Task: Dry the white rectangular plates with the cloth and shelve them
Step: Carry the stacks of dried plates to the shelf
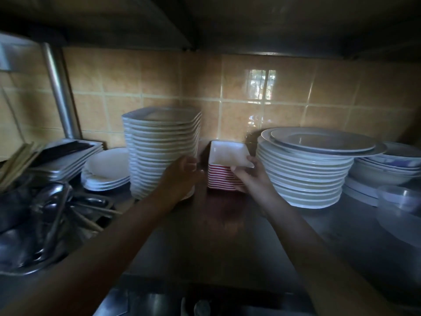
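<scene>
- Reaching onto a dim metal shelf (227,236), both hands are up at the crockery in front of a tan tiled wall (159,76).
- The right hand (248,176) pinches the near right corner of a small white square plate (227,153), thumb over the rim and fingers curled underneath.
- That plate sits tilted on top of a low red-sided stack (219,179) of like pieces, at the back middle of the shelf.
- The left hand (182,172) lies with loosely spread fingers against the right side of a tall stack of white plates (159,151); it grips nothing, though blur hides the fingertips.
- The tall stack stands just left of the red-sided stack, with a narrow gap between them.
- A pile of round white plates (303,179) stands just right of the right hand, with bowls (391,165) and a clear plastic container (401,206) beyond it.
- At the left lie shallow oval dishes (107,169), flat rectangular trays (68,160) and a metal pan of utensils (45,213), beside an upright metal post (60,92).
</scene>
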`<state>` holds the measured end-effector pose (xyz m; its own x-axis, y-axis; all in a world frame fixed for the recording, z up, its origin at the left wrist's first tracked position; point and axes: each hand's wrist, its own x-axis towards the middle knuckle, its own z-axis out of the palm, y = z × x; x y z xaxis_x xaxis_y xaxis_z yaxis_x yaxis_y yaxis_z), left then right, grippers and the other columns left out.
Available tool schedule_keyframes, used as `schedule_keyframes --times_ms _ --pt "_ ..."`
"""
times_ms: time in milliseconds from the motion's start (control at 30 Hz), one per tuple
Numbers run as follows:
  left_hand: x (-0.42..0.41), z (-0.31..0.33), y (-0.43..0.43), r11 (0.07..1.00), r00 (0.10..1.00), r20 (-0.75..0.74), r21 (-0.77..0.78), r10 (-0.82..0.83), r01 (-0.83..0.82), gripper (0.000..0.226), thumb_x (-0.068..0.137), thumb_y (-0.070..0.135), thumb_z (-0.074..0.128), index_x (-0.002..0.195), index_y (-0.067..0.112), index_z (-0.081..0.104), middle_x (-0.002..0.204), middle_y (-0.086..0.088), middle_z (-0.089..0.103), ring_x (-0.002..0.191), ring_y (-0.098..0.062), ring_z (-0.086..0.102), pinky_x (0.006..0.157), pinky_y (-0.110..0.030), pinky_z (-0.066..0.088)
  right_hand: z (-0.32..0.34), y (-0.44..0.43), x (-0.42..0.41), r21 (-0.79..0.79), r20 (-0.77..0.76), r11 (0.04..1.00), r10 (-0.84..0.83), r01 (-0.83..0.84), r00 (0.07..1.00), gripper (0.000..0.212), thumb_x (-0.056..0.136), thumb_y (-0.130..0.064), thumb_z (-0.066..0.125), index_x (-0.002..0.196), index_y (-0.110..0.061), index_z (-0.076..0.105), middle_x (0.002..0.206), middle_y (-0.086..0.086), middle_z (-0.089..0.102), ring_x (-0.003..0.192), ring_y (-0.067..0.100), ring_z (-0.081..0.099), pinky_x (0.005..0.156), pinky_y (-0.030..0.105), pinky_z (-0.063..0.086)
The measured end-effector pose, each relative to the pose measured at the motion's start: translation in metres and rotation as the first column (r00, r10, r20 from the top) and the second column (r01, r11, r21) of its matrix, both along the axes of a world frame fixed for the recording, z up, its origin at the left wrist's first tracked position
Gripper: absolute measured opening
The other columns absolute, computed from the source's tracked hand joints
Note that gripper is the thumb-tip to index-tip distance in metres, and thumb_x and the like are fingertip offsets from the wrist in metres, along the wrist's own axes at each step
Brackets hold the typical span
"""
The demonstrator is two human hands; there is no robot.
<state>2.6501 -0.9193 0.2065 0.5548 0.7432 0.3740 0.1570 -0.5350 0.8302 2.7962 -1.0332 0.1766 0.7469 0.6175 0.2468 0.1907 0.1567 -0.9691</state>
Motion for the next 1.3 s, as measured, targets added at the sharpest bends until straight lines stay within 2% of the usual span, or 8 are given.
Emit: schedule_keyframes --times_ms 100,267,333,433,500,767,1000,1300 --pt "-0.032 0.010 -0.013 0.996 0.996 0.080 -0.079 0.046 -0.040 0.035 0.084 0.011 0.065 0.118 0.009 0.057 0.115 -0.011 0.063 0.108 -0.025 0.058 0.096 -0.038 0.045 0.009 0.008 -0.017 0.015 -0.050 0.996 0.087 -0.086 0.995 0.058 0.084 -0.035 0.066 0.134 -0.031 0.038 0.114 -0.003 0.060 0.107 0.016 0.058 0.093 0.040 0.051" --pt "-0.083 0.017 -0.042 0.984 0.954 0.260 -0.141 0.147 -0.113 0.029 0.087 -0.009 0.052 0.115 -0.002 0.053 0.096 -0.008 0.058 0.078 -0.006 0.054 0.068 -0.006 0.042 0.033 0.015 -0.056 0.085 -0.132 0.944 0.327 -0.318 0.936 0.023 0.093 -0.022 0.057 0.111 -0.033 0.049 0.093 -0.010 0.062 0.077 0.006 0.064 0.062 0.025 0.052" --pt "-0.104 0.017 -0.054 0.959 0.921 0.297 -0.201 0.252 -0.198 0.031 0.088 -0.009 0.052 0.118 -0.003 0.051 0.099 -0.010 0.057 0.081 -0.011 0.054 0.072 -0.011 0.043 0.038 0.012 -0.074 0.080 -0.158 0.915 0.404 -0.396 0.901 0.011 0.095 -0.019 0.051 0.101 -0.028 0.049 0.100 -0.005 0.058 0.086 0.009 0.059 0.071 0.027 0.049" --pt "-0.139 0.013 -0.076 0.916 0.865 0.317 -0.226 0.390 -0.330 0.033 0.087 -0.003 0.056 0.120 -0.005 0.051 0.103 -0.012 0.058 0.088 -0.013 0.055 0.072 -0.016 0.043 0.042 0.005 -0.106 0.055 -0.154 0.876 0.482 -0.480 0.862 0.038 0.095 -0.022 0.054 0.131 -0.025 0.041 0.119 0.002 0.050 0.111 0.021 0.054 0.084 0.033 0.047" --pt "-0.163 0.011 -0.094 0.889 0.833 0.320 -0.234 0.452 -0.393 0.027 0.089 0.001 0.056 0.116 0.001 0.054 0.095 -0.009 0.059 0.063 -0.001 0.058 0.058 -0.013 0.044 0.044 0.000 -0.133 0.040 -0.151 0.832 0.552 -0.553 0.820 0.052 0.095 -0.026 0.054 0.142 -0.023 0.032 0.128 0.004 0.051 0.118 0.021 0.053 0.092 0.036 0.046" --pt "-0.282 0.015 -0.167 0.711 0.639 0.315 -0.267 0.702 -0.650 0.034 0.089 0.018 0.060 0.120 0.014 0.046 0.109 -0.001 0.058 0.088 -0.009 0.057 0.074 -0.022 0.045 0.043 -0.001 -0.254 -0.025 -0.154 0.485 0.862 -0.874 0.482 0.063 0.094 -0.037 0.051 0.148 -0.022 0.024 0.147 0.001 0.038 0.122 0.017 0.046 0.094 0.035 0.039" --pt "-0.388 0.030 -0.212 0.497 0.420 0.296 -0.269 0.858 -0.825 0.031 0.089 0.017 0.060 0.117 0.015 0.048 0.104 0.000 0.059 0.081 -0.006 0.057 0.074 -0.029 0.045 0.042 0.003 -0.378 0.070 -0.236 0.191 0.957 -0.979 0.170 0.060 0.088 -0.035 0.060 0.142 -0.025 0.035 0.132 -0.001 0.051 0.120 0.016 0.051 0.077 0.027 0.044" --pt "-0.515 0.029 -0.213 0.374 0.296 0.278 -0.293 0.914 -0.880 0.033 0.088 0.022 0.060 0.119 0.017 0.047 0.119 -0.005 0.056 0.109 -0.020 0.054 0.094 -0.041 0.045 0.042 0.031 -0.531 -0.040 -0.154 0.029 0.987 -0.999 0.035 0.075 0.080 -0.042 0.067 0.145 -0.028 0.031 0.138 0.004 0.044 0.119 0.018 0.049 0.087 0.036 0.049"
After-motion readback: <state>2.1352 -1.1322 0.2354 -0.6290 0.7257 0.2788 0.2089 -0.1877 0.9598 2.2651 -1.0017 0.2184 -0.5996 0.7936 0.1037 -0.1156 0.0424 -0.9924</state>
